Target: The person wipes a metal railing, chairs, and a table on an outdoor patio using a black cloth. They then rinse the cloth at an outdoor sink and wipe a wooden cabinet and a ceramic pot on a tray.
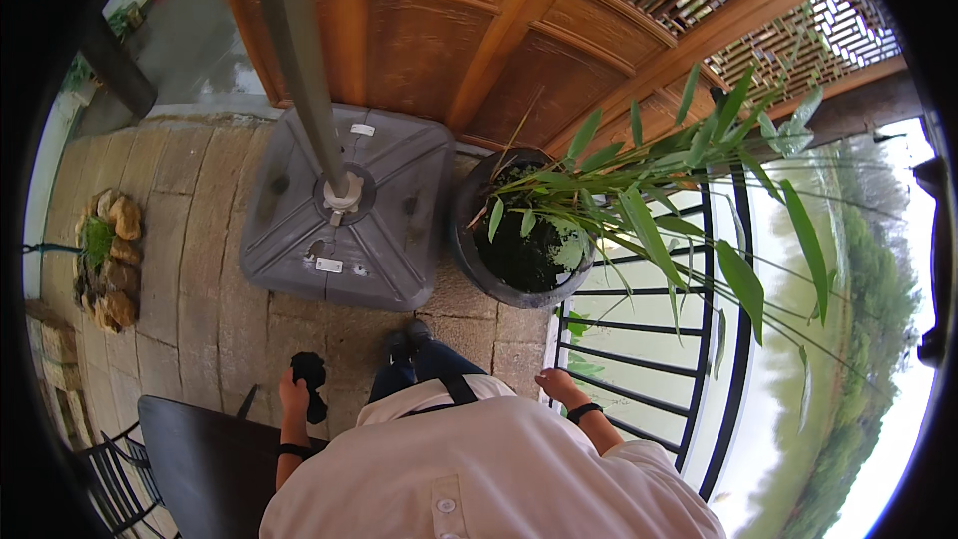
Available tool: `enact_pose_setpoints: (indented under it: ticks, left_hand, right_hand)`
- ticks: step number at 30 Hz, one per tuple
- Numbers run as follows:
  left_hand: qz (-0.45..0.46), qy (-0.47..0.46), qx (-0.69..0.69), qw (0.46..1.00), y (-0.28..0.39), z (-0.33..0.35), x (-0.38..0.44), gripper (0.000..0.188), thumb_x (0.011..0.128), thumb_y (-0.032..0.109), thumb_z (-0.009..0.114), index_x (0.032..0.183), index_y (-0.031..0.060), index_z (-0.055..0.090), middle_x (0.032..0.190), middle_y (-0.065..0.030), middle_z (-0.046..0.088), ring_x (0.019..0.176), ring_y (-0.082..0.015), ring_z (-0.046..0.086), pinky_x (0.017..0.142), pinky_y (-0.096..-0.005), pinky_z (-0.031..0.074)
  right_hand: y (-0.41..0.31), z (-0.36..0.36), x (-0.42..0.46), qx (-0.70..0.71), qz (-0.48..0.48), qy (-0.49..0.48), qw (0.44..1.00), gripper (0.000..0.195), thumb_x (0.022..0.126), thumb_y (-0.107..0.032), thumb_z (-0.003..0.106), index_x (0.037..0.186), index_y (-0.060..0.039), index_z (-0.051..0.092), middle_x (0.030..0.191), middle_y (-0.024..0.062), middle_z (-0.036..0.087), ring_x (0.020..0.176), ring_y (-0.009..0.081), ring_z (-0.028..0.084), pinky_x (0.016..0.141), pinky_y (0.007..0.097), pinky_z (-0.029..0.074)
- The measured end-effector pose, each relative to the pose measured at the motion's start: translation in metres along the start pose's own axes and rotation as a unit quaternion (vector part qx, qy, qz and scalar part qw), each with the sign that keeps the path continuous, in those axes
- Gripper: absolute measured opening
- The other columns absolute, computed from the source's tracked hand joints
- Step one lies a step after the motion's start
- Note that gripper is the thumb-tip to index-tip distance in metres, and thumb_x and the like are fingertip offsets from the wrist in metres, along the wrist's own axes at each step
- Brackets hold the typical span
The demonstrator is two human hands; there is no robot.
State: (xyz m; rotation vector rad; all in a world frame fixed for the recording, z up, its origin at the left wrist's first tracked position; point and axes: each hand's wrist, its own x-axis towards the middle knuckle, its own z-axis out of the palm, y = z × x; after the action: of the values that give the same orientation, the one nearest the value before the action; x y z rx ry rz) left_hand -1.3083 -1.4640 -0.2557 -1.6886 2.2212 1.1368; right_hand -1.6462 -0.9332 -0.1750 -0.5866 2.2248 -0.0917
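My left hand (293, 391), at the lower left, is closed around a crumpled black item (308, 382) that looks like cloth. It hangs down beside the edge of a dark table (217, 457). On the other side of my body, my right hand (555, 383) is held low with the fingers curled in, and nothing shows in it. Nearest to it is a black metal railing (636, 382). Both wrists wear black bands. My shoes (410, 340) stand on stone paving, just short of a grey plastic umbrella base (389, 239) with an upright pole (307, 67).
A dark round planter (486, 277) with water and tall leafy plants (651, 217) stands right of the base. Behind are carved wooden panels (426, 45). Stones ring some grass (120, 262) at the left, above a black metal chair (120, 471). Water (756, 419) lies beyond the railing.
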Motion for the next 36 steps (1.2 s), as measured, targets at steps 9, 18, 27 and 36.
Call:
enact_pose_setpoints:
  ticks: [9, 18, 27, 36]
  left_hand:
    - [0.019, 0.082, -0.078, 0.993, 0.025, -0.017, -0.035, 0.045, 0.079, 0.012, 0.053, 0.123, 0.0008, 0.058, 0.111, -0.0256, 0.063, 0.106, -0.0420, 0.059, 0.092, -0.0440, 0.046]
    - [-0.050, 0.191, -0.136, 0.971, 0.000, -0.054, -0.037, 0.045, 0.080, 0.013, 0.052, 0.122, -0.0006, 0.058, 0.113, -0.0263, 0.062, 0.108, -0.0415, 0.058, 0.093, -0.0432, 0.046]
    - [-0.039, 0.200, -0.213, 0.956, -0.056, -0.173, 0.078, 0.044, 0.079, 0.012, 0.053, 0.122, -0.0014, 0.058, 0.111, -0.0261, 0.063, 0.107, -0.0396, 0.060, 0.093, -0.0401, 0.046]
    - [-0.048, 0.272, -0.285, 0.918, -0.151, -0.335, 0.152, 0.044, 0.080, 0.006, 0.050, 0.124, -0.0005, 0.056, 0.111, -0.0211, 0.065, 0.105, -0.0310, 0.063, 0.090, -0.0349, 0.046]
  right_hand:
    - [0.095, 0.094, 0.127, -0.271, -0.191, -0.085, 0.940, 0.018, 0.087, -0.015, 0.050, 0.093, -0.0121, 0.065, 0.090, 0.0103, 0.069, 0.090, 0.0317, 0.067, 0.074, 0.0436, 0.055]
    - [-0.110, -0.078, 0.207, -0.003, -0.107, 0.008, 0.994, 0.026, 0.079, -0.029, 0.057, 0.073, -0.0079, 0.073, 0.071, 0.0095, 0.070, 0.070, 0.0250, 0.068, 0.067, 0.0356, 0.053]
    - [-0.358, -0.114, 0.249, -0.164, -0.165, 0.198, 0.952, 0.041, 0.086, -0.044, 0.058, 0.088, -0.0034, 0.066, 0.084, 0.0186, 0.066, 0.077, 0.0385, 0.063, 0.070, 0.0457, 0.051]
    - [-0.669, -0.316, 0.253, 0.276, -0.023, 0.628, 0.727, 0.082, 0.083, -0.036, 0.072, 0.136, 0.0110, 0.031, 0.135, 0.0301, 0.043, 0.123, 0.0415, 0.046, 0.103, 0.0442, 0.040]
